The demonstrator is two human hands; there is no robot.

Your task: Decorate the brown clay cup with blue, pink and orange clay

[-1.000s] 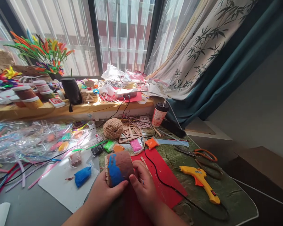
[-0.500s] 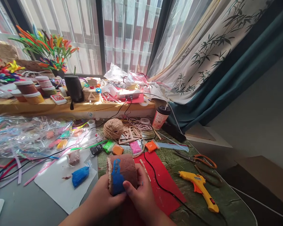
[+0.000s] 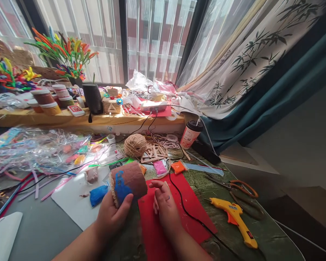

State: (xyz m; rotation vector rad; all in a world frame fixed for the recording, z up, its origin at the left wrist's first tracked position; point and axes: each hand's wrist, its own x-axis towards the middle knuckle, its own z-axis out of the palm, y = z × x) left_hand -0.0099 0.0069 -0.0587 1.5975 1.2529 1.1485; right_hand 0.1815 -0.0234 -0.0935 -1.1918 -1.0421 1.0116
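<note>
My left hand (image 3: 112, 214) grips a brown clay-covered cylinder (image 3: 137, 177), its thumb pressed near a blue clay patch (image 3: 122, 190) on the side. A pale, bumpy trim runs round the cylinder's left end. Apart from the cylinder, my right hand (image 3: 165, 208) hovers over a red sheet (image 3: 190, 206) with loosely bent, separated fingers. A small blue spot shows on one of its fingers. Left of the cylinder, a bag of blue clay (image 3: 97, 195) lies on a white sheet (image 3: 70, 197), close to my left hand.
To the right lie a yellow glue gun (image 3: 233, 217) and orange-handled scissors (image 3: 241, 186). Behind my hands are a twine ball (image 3: 135, 145), wooden sticks (image 3: 154, 151), pink clay (image 3: 159, 168) and orange clay (image 3: 178, 166). A lidded cup (image 3: 190, 136) stands farther back. A black cable (image 3: 184, 208) crosses the red sheet.
My right hand has let go of the cylinder and sits apart from it. My left hand has carried the cylinder left and up, tilting it. The view has shifted slightly.
</note>
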